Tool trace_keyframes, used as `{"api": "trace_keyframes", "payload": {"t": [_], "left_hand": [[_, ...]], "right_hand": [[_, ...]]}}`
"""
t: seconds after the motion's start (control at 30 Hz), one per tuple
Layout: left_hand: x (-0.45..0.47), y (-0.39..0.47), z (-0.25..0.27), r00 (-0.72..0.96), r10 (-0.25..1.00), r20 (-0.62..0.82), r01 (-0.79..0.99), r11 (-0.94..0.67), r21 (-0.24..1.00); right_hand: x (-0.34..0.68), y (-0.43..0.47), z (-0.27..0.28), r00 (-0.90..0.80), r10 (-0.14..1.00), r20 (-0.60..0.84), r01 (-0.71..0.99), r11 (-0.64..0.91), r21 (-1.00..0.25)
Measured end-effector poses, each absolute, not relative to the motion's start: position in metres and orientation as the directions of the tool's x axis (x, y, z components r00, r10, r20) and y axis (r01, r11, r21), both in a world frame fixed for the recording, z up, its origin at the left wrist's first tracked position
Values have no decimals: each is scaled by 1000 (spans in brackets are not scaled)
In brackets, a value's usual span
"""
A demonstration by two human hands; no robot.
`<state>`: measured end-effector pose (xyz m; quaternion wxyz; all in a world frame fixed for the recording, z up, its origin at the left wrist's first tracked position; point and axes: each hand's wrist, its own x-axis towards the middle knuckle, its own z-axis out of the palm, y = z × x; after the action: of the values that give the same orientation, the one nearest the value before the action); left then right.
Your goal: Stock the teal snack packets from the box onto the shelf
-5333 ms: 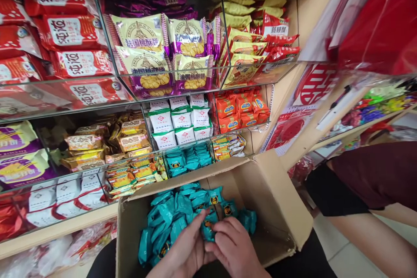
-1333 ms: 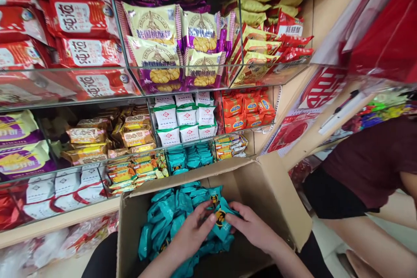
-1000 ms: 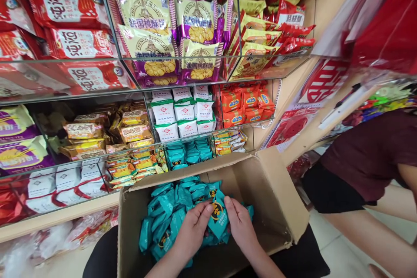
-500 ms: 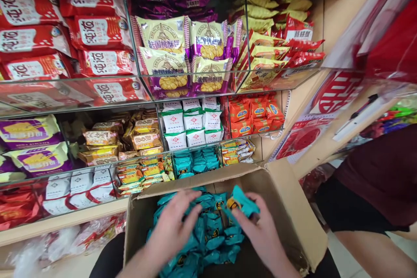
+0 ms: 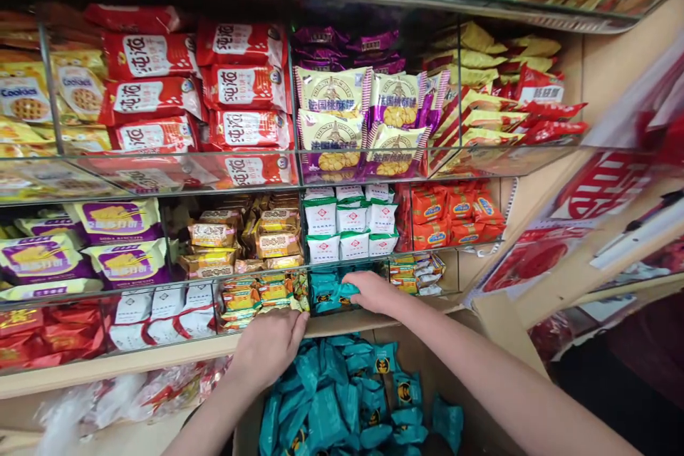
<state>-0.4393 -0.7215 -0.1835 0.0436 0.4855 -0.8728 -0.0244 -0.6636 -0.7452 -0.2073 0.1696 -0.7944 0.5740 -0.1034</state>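
Filling most of the view, it's the shelves (image 5: 176,356), packed with bagged snacks behind clear fronts, the top row cut off by the upper edge. Below them, the cardboard box (image 5: 507,324), its near side out of frame! At the right edge, a person in dark clothes (image 5: 620,363), mostly cut off and dim.

Now the hands: the left hand (image 5: 272,345) at the box's far rim, thumb alongside curled fingers, their tips hidden; can't tell whether it grips the cardboard. The right hand (image 5: 371,292) is at a low shelf compartment, fingers bent over the teal packets there (image 5: 323,292); the hand covers part of them, and whether a packet is pinched, I can't tell.

And in the box, a loose heap of teal packets (image 5: 325,413): shiny, crinkled, lying every which way, some flat, some tipped on edge, the lowest running off the bottom edge. On several sits a round black emblem (image 5: 405,392) with an orange-gold figure, too small to make out; the pale print is unreadable.
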Motion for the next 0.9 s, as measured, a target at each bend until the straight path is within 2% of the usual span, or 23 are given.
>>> {"api": "trace_keyframes", "payload": {"t": [0.17,0.5,0.7,0.9], "left_hand": [[-436,-723,-186,-549,-831,94,-824,557,108],[-433,-726,-194,-556,-820,135,-797,572,191],[-434,-726,-194,-555,-823,121,-799,568,197],[-434,-725,-193,-552,-823,134,-799,568,200]], "right_hand": [[-629,-777,-225,376,-917,-133,-898,-325,-298],[-617,-790,-234,377,-909,-176,-926,-367,-88],[-618,-795,-239,381,-906,-186,-924,-379,-48],[-616,-796,-237,408,-887,-217,-913,-395,-101]]}}
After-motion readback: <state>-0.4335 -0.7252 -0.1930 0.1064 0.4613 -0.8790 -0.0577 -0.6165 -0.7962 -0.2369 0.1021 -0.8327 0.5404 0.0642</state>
